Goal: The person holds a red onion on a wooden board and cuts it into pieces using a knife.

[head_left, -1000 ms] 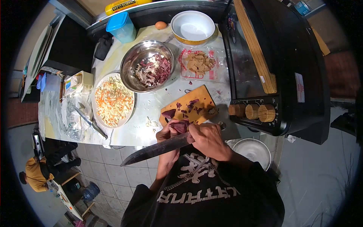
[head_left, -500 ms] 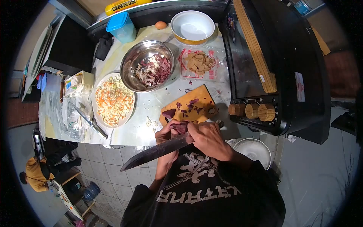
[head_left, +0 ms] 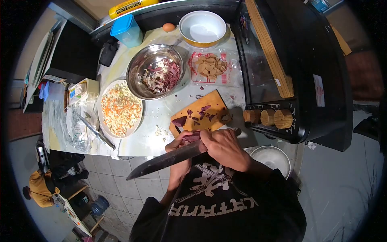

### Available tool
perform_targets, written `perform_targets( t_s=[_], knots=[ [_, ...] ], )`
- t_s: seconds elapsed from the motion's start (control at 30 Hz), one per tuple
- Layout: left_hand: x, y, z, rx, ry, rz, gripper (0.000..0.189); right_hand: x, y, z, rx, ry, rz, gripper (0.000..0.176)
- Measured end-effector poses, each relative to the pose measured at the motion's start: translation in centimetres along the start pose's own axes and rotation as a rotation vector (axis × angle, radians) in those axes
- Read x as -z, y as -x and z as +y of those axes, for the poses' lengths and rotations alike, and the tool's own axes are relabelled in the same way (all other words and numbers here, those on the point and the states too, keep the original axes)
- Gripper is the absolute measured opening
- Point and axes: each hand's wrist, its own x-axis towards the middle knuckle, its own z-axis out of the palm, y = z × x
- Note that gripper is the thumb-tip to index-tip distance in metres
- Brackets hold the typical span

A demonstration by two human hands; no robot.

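My left hand point(head_left: 178, 147) closes around a piece of purple sweet potato point(head_left: 191, 138), held just over the near edge of the cutting board. My right hand point(head_left: 227, 149) grips a large dark-bladed knife point(head_left: 165, 160), its tip pointing left and toward my body. The right thumb presses near the piece, close to the blade's base. On the wooden cutting board point(head_left: 215, 103) lie another purple chunk point(head_left: 179, 121) and scattered purple peelings point(head_left: 205, 108). My fingers hide part of the held piece and the knife handle.
Behind the board stand a steel bowl point(head_left: 134, 80) of purple and white pieces, a plate point(head_left: 142, 115) of shredded vegetables, a bag of brown slices point(head_left: 211, 66) and a white bowl point(head_left: 201, 26). A black oven point(head_left: 314, 101) borders the right; another person point(head_left: 42, 187) is at lower left.
The view has shifted slightly. The held piece has turned a little in my left hand, and the knife has moved slightly with my right hand.
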Motion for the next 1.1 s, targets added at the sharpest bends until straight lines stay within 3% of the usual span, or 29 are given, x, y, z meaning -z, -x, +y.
perform_targets(
  t_s=[0.33, 0.67, 0.73, 0.83, 1.1],
  knots=[
    [-1.2, -0.5, 0.6, 0.077, 0.402, 0.085, 0.024, -0.2, 0.3, 0.1, 0.01, 0.013, 0.006, 0.013],
    [-0.8, -0.5, 0.3, 0.087, 0.416, 0.08, 0.03, -0.4, 0.5, 0.4, -0.028, -0.168, 0.053, 0.009],
    [-0.6, -0.5, 0.3, 0.075, 0.366, 0.093, 0.034, -0.6, 0.5, 0.6, -0.017, -0.161, 0.092, 0.02],
    [-1.0, -0.8, 1.1, 0.072, 0.314, 0.114, 0.04, -0.2, 0.6, 0.5, 0.032, -0.23, 0.08, 0.021],
    [-1.1, -0.8, 1.3, 0.162, 0.325, 0.121, 0.042, -0.1, 0.4, 0.0, 0.01, -0.002, -0.052, 0.019]
  ],
)
